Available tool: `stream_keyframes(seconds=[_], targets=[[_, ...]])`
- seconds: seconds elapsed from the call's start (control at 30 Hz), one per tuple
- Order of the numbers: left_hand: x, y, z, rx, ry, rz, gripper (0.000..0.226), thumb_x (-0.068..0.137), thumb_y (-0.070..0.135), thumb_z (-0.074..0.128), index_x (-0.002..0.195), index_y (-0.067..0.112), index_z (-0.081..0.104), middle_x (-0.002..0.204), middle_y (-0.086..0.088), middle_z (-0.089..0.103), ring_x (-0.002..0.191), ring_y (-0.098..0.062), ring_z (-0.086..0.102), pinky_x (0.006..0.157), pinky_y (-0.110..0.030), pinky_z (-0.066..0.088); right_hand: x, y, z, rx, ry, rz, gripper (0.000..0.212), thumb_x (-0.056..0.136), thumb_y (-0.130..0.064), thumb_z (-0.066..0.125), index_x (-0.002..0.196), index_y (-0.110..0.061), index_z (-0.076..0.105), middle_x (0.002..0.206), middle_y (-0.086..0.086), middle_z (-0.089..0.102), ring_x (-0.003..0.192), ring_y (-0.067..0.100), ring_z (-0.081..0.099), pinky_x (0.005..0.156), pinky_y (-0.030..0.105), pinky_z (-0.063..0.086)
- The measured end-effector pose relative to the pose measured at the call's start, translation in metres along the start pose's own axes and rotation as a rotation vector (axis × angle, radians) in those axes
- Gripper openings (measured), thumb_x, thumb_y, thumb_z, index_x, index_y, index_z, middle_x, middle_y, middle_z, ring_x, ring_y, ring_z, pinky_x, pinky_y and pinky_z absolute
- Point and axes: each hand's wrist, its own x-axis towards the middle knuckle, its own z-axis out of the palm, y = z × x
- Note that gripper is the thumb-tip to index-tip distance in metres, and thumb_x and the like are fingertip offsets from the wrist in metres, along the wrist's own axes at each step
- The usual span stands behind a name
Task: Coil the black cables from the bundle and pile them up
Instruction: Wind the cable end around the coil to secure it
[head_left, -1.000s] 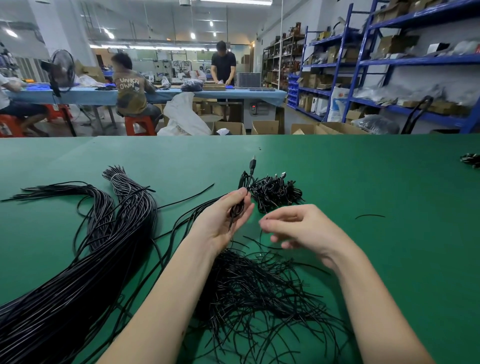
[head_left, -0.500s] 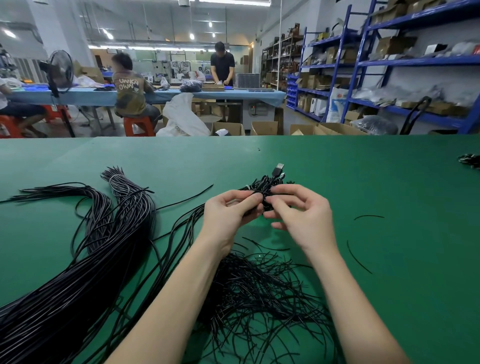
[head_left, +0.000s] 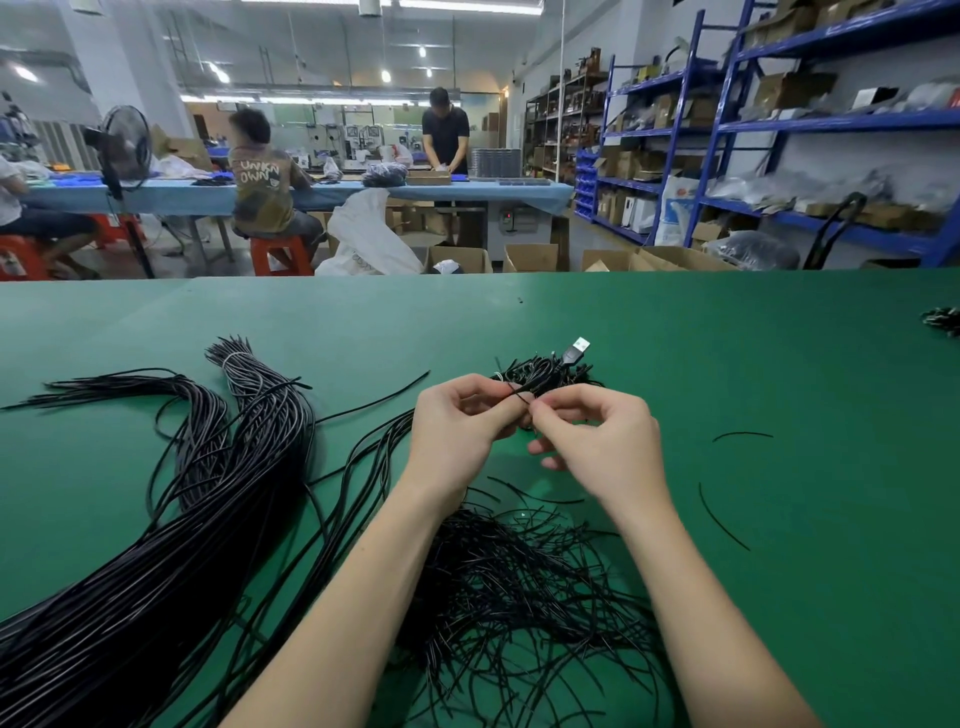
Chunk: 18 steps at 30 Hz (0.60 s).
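Observation:
A thick bundle of long black cables (head_left: 156, 545) lies across the left of the green table (head_left: 779, 571). My left hand (head_left: 457, 431) pinches a coiled black cable (head_left: 540, 376) whose USB plug (head_left: 576, 349) sticks up to the right. My right hand (head_left: 597, 441) meets it at the fingertips and pinches a thin black tie around the coil. Just behind my hands sits the pile of coiled cables (head_left: 582, 376), mostly hidden by the held coil. A heap of short black ties (head_left: 519, 582) lies beneath my forearms.
Two loose ties (head_left: 724, 517) lie on the table to the right. Another small cable clump (head_left: 943, 319) sits at the far right edge. Beyond the table's far edge are cardboard boxes, blue shelving, and people at another bench.
My right hand has come up from the ties to meet my left hand at the coil. The held coil turned, so its USB plug now points up and to the right.

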Motion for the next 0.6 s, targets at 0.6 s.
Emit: stream_keyframes(seconds=[0.6], targets=[[0.001,-0.0021,-0.0009,-0.137,-0.138,-0.034,0.003,0.086,0.005,0.075,0.084,0.006,0.075,0.08,-0.013,0.075,0.074,-0.016,0.071,0.073,-0.021,0.056,0.002,0.0018,-0.0039,0.261,-0.021,0.159,0.006,0.09,-0.007,0.075,0.084,-0.008,0.074,0.068,0.006,0.074,0.059,0.012,0.07,0.053,0.022,0.056]])
